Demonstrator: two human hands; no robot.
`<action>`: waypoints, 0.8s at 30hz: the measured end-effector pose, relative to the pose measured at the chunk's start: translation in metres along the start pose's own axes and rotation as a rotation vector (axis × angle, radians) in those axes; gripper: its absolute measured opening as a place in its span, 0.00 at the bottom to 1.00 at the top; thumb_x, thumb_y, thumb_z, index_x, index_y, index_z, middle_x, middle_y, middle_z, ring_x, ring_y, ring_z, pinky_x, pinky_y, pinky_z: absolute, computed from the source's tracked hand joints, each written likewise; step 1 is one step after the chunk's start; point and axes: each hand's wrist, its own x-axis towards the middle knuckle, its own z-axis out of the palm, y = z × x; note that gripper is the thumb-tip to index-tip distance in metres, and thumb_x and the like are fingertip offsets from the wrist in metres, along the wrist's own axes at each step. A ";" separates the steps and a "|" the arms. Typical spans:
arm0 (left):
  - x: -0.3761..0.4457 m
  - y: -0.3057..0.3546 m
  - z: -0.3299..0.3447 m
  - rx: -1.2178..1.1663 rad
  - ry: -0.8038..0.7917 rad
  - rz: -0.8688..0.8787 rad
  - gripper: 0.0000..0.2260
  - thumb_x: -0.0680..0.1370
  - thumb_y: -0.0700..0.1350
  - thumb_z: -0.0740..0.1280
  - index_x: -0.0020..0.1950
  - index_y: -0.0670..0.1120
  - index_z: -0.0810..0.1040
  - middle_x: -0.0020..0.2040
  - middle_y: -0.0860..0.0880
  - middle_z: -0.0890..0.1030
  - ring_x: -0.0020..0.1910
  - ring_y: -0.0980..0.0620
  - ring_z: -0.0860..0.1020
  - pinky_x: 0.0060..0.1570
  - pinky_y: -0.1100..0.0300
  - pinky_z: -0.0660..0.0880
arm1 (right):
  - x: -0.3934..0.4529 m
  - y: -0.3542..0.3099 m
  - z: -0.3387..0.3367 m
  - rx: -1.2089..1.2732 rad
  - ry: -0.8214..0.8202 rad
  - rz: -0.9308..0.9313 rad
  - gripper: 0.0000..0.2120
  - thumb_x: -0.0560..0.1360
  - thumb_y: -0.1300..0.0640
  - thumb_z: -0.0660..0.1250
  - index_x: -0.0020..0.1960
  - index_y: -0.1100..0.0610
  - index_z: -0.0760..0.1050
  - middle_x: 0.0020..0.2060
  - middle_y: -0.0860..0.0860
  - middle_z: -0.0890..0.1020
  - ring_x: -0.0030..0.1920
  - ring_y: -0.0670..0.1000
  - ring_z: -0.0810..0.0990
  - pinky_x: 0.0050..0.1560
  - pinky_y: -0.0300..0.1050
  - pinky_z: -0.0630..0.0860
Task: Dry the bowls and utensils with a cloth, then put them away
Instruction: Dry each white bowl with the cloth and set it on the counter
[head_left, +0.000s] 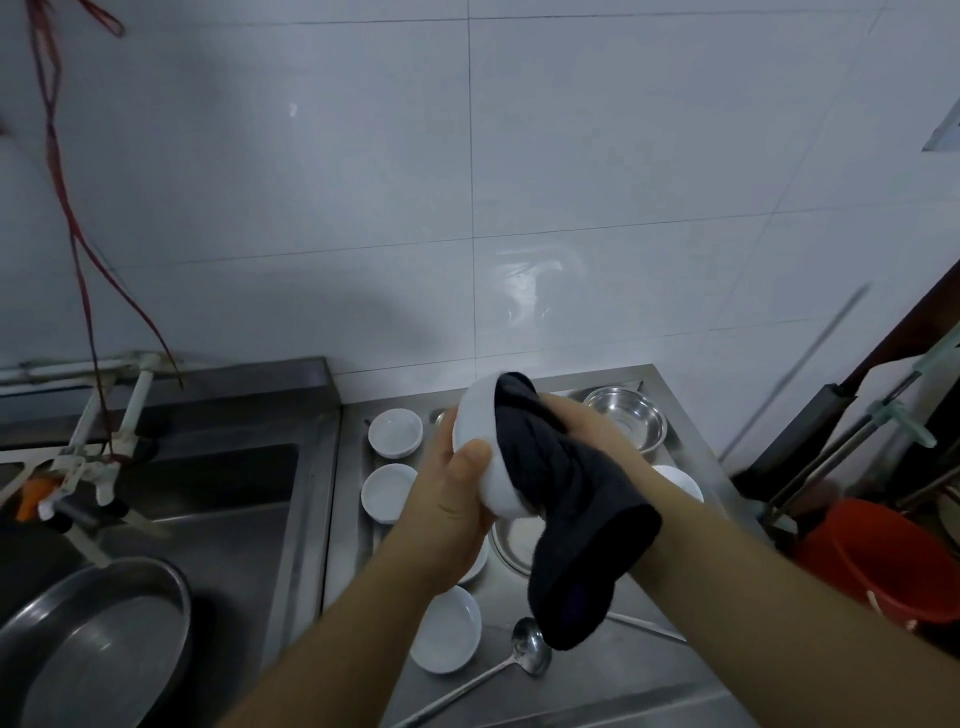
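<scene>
1. Nearest on the steel counter (597, 691) lies a metal ladle (519, 662), its bowl beside a white bowl (449, 636).
2. At near left, a large steel basin (98, 639) sits in the sink (234, 519).
3. Above the counter, the left hand (449, 512) grips a white bowl held on edge (485, 447), thumb curled over its outer wall.
4. The right hand (587, 431) grips a dark cloth (566, 519) pressed into that bowl; its fingers are hidden by the cloth, whose tail hangs down.
5. Farther left, two small white bowls (396, 432) stand one behind the other.
6. At far right stand stacked steel bowls (631, 418); a red bucket (878, 561) stands off the counter's right.
</scene>
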 end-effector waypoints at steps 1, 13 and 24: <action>0.000 0.000 0.002 -0.020 0.037 -0.007 0.51 0.68 0.66 0.80 0.80 0.39 0.64 0.72 0.28 0.72 0.71 0.26 0.73 0.68 0.31 0.73 | 0.000 -0.003 0.001 -0.028 0.038 0.024 0.12 0.87 0.60 0.60 0.51 0.58 0.81 0.47 0.56 0.83 0.52 0.54 0.82 0.63 0.41 0.79; 0.007 0.000 -0.010 0.106 0.158 0.086 0.47 0.67 0.69 0.79 0.78 0.45 0.70 0.70 0.35 0.78 0.68 0.32 0.79 0.60 0.36 0.80 | -0.001 -0.004 0.002 -1.097 0.000 -0.412 0.11 0.82 0.55 0.61 0.57 0.54 0.81 0.53 0.50 0.81 0.49 0.55 0.81 0.51 0.56 0.80; 0.001 0.000 -0.022 0.484 -0.008 0.181 0.39 0.70 0.59 0.73 0.79 0.51 0.67 0.68 0.48 0.77 0.68 0.46 0.79 0.59 0.56 0.81 | -0.017 0.013 -0.007 0.479 -0.205 0.221 0.25 0.77 0.38 0.65 0.52 0.58 0.89 0.50 0.60 0.88 0.46 0.55 0.89 0.42 0.47 0.84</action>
